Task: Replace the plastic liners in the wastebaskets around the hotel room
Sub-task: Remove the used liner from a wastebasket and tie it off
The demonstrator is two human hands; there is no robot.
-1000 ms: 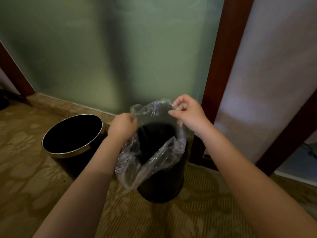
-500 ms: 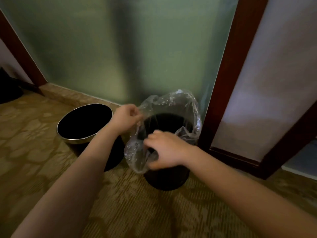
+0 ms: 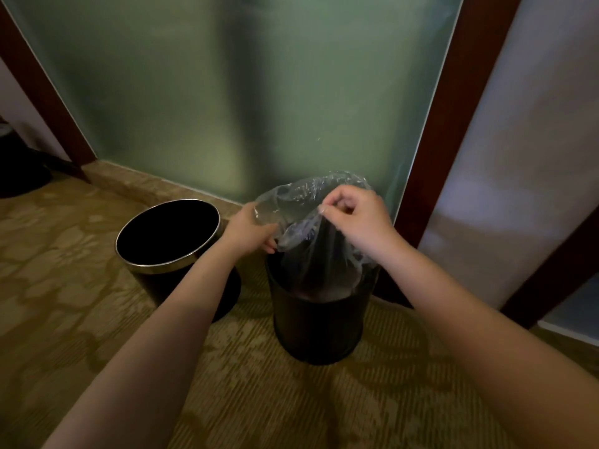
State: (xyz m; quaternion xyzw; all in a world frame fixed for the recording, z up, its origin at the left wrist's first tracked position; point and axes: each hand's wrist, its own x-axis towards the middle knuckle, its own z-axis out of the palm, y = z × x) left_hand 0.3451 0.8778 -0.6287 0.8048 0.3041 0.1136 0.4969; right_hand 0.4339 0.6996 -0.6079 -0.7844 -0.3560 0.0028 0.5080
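Note:
A black wastebasket stands on the carpet in front of a frosted glass panel. A clear plastic liner hangs inside it and bunches up above the rim. My left hand grips the liner's left edge at the rim. My right hand pinches the liner's upper edge and holds it lifted above the basket. To the left, a second black wastebasket with a metal rim stands tilted and has no liner in it.
The frosted green glass panel rises just behind both baskets. A dark wooden frame runs up on the right, close to the lined basket. Patterned carpet covers the floor. A dark object sits at far left.
My right hand has moved from the liner's near edge, low at the basket front, up to the top edge and lifted it. My left hand has kept its hold on the left edge.

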